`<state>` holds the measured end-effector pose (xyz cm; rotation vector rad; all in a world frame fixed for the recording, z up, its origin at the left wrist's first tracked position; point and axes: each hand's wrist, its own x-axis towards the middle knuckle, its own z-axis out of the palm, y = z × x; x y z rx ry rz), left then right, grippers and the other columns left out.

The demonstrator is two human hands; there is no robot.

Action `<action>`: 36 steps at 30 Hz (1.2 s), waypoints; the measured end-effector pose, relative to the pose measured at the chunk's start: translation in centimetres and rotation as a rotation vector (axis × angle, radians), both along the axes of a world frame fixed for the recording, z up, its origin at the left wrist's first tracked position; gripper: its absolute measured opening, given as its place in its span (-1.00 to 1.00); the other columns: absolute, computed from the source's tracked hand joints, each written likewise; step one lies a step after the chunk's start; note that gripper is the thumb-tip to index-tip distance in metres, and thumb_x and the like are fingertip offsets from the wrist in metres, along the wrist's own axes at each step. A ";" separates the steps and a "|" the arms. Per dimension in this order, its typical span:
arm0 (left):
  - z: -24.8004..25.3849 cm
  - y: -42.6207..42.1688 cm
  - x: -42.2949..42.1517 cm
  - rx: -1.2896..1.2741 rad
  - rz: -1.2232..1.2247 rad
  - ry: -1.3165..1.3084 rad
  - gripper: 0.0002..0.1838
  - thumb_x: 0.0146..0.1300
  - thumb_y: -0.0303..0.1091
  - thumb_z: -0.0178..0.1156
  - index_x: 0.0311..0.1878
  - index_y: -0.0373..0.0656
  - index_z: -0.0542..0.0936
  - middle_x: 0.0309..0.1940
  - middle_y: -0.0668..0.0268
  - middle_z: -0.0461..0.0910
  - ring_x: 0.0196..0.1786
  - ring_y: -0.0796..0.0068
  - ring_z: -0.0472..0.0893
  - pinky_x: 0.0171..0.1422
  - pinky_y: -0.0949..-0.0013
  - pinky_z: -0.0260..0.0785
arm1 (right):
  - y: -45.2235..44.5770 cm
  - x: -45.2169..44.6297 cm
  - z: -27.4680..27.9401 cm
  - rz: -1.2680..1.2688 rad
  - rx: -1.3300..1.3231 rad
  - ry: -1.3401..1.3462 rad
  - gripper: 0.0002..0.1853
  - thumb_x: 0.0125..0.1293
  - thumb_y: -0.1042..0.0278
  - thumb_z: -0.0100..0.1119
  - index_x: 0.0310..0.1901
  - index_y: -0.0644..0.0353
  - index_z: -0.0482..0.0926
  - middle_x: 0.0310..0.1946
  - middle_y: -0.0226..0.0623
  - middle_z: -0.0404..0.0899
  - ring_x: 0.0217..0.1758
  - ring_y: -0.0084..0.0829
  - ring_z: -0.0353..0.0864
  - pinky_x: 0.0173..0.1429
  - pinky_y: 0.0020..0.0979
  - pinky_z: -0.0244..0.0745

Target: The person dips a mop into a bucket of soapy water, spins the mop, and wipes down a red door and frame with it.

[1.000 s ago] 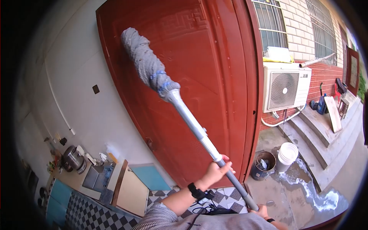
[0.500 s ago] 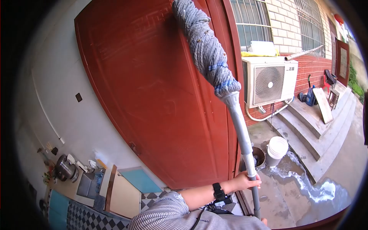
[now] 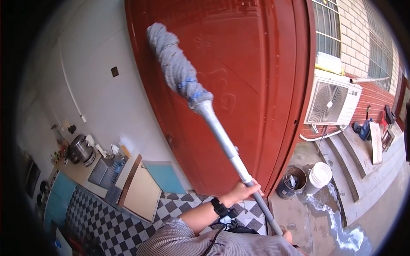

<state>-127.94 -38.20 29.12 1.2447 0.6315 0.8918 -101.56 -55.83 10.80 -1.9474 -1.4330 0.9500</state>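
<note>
A twist mop [image 3: 225, 143] with a grey, tightly twisted rope head [image 3: 174, 62] and blue bands slants up to the left, its head raised in front of a red door [image 3: 239, 81]. Whether the rope touches the door I cannot tell. Partway down the grey handle, my left hand [image 3: 242, 191] is closed round it, with a black watch on the wrist. At the handle's lower end is my right hand [image 3: 288, 237], mostly hidden, its visible fingers wrapped against the pole.
Outside at right, a white bucket [image 3: 319, 177] and a dark bucket [image 3: 292, 182] stand beside concrete steps [image 3: 341, 170], with wet, foamy ground nearby. An air conditioner unit [image 3: 331, 100] hangs on the wall. Indoors at left are a sink counter [image 3: 104, 173] and checkered floor [image 3: 102, 213].
The mop head has swung left and lower across the door, and the handle leans further left. My view has turned left, showing more of the room. Both hands stay on the handle.
</note>
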 end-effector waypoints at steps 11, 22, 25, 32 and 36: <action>3.1 0.5 -3.9 -0.188 0.179 0.105 -0.90 0.26 -0.37 0.04 -0.28 -0.20 0.42 -0.34 0.13 0.58 -0.18 0.21 0.64 -0.11 0.22 0.56 | 3.0 -1.0 0.9 0.093 0.097 -0.058 -0.60 -0.15 -0.04 0.30 -0.43 0.16 0.65 -0.62 -0.05 0.56 -0.46 -0.14 0.62 -0.30 -0.26 0.50; -0.8 -3.3 11.1 0.105 -0.233 0.328 -0.88 0.23 -0.35 0.14 -0.36 -0.18 0.49 -0.42 0.31 0.63 -0.27 0.54 0.64 -0.33 0.50 0.48 | -2.3 4.9 -3.0 -0.068 -0.052 0.074 -0.57 -0.13 -0.05 0.31 -0.44 0.22 0.64 -0.63 -0.09 0.56 -0.48 -0.26 0.61 -0.33 -0.29 0.48; -1.1 -4.3 15.0 0.159 -0.301 0.325 -0.88 0.21 -0.34 0.16 -0.38 -0.18 0.51 -0.42 0.33 0.63 -0.33 0.58 0.63 -0.36 0.51 0.44 | -2.7 5.8 -3.3 -0.100 -0.075 0.092 -0.57 -0.13 -0.05 0.30 -0.45 0.23 0.63 -0.64 -0.11 0.56 -0.49 -0.29 0.61 -0.34 -0.30 0.47; -1.0 -4.7 18.0 0.042 -0.438 0.305 -0.86 0.16 -0.33 0.20 -0.35 -0.17 0.48 -0.43 0.35 0.57 -0.30 0.55 0.61 -0.24 0.49 0.46 | -3.3 6.0 -3.2 -0.134 -0.102 0.094 -0.57 -0.12 -0.05 0.30 -0.49 0.26 0.62 -0.65 -0.15 0.56 -0.50 -0.35 0.59 -0.36 -0.32 0.46; -0.5 -4.6 15.0 0.086 -0.453 0.308 -0.86 0.15 -0.32 0.21 -0.35 -0.18 0.50 -0.44 0.36 0.58 -0.32 0.58 0.60 -0.25 0.51 0.44 | -3.3 5.2 -3.4 -0.147 -0.125 0.080 -0.56 -0.12 -0.05 0.29 -0.51 0.27 0.62 -0.66 -0.18 0.56 -0.52 -0.39 0.58 -0.38 -0.33 0.45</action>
